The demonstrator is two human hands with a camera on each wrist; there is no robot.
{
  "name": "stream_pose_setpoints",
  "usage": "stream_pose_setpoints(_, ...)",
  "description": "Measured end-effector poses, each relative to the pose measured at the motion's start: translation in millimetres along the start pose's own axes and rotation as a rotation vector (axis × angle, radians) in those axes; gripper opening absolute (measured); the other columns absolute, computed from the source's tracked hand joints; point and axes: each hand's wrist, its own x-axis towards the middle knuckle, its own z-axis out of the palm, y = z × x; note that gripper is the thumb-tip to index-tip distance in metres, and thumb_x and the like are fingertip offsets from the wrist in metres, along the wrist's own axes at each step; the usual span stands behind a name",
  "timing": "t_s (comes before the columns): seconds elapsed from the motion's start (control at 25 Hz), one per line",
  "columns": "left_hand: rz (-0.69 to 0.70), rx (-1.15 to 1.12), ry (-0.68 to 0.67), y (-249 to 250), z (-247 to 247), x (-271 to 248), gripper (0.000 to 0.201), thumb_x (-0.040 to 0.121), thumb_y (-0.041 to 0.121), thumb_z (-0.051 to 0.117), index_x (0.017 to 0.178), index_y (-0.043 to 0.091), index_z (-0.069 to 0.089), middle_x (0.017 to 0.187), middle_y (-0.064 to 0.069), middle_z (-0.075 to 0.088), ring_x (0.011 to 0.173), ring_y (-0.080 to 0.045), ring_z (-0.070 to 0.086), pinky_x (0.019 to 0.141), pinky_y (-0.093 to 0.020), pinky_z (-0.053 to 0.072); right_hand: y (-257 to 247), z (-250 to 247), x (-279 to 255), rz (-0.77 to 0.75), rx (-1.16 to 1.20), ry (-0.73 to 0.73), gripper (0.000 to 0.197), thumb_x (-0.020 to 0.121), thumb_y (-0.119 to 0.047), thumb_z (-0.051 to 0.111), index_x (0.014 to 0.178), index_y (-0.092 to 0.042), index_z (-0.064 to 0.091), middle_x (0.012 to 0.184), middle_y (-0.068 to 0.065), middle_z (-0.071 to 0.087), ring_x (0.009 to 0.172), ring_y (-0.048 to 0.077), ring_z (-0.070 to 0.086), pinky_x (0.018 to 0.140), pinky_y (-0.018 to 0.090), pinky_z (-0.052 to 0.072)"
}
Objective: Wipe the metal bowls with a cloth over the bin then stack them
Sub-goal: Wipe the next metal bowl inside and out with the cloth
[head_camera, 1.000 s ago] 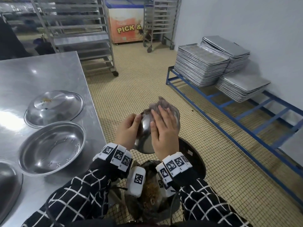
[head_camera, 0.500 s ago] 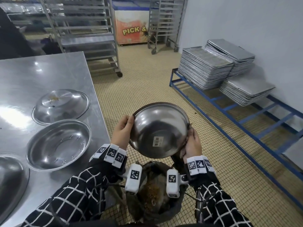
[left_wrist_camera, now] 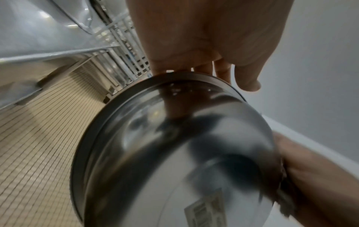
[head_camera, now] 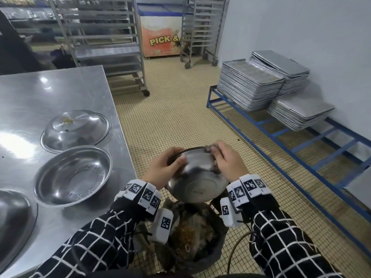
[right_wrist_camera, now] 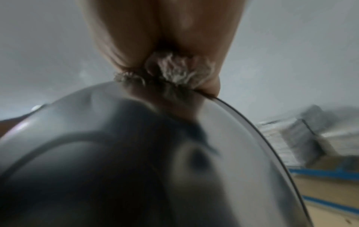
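I hold a metal bowl tilted over a black bin on the floor, its underside and label toward me. My left hand grips the bowl's left rim. My right hand presses a grey-brown cloth against the bowl's right rim; in the right wrist view the frayed cloth is bunched under the fingers on the bowl. On the steel table lie an upright bowl, an upturned bowl with crumbs on it, and part of another.
The table edge runs just left of the bin. A blue low rack with stacks of metal trays stands along the right wall. Wheeled tray racks and a freezer chest stand at the back. Tiled floor lies between.
The bowl has tipped from facing me to a flatter tilt and sunk closer to the bin. My right hand moved from the bowl's lower right edge up to its far right rim with the cloth.
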Motion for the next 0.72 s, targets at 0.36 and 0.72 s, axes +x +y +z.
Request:
stream_pose_setpoints(0.36, -0.068, -0.046, 0.184, -7.4, 4.9, -0.3, 0.023, 0.099, 0.025, 0.048, 0.084, 0.015, 0.062, 0.084, -0.009, 0.064, 0.077, -0.017, 0.056, 0.075, -0.033, 0.045, -7.6, 63.0, -24.4, -0.275, -0.320, 0.496, 0.037, 0.094, -0.037, 0.042, 0.124, -0.022, 0.056, 0.128, 0.001, 0.048, 0.119, 0.019, 0.040, 0.102, 0.034, 0.032)
stream_pose_setpoints(0.72, -0.125, -0.264, 0.223, -3.8, -7.1, 4.2, 0.033, 0.101, 0.032, 0.042, 0.086, 0.015, 0.065, 0.082, -0.001, 0.064, 0.081, -0.016, 0.058, 0.082, -0.030, 0.046, 32.3, 41.4, -28.9, 0.414, 0.460, 0.401, 0.051, 0.099, -0.044, 0.030, 0.140, -0.015, 0.042, 0.140, 0.004, 0.042, 0.128, 0.018, 0.042, 0.104, 0.028, 0.037)
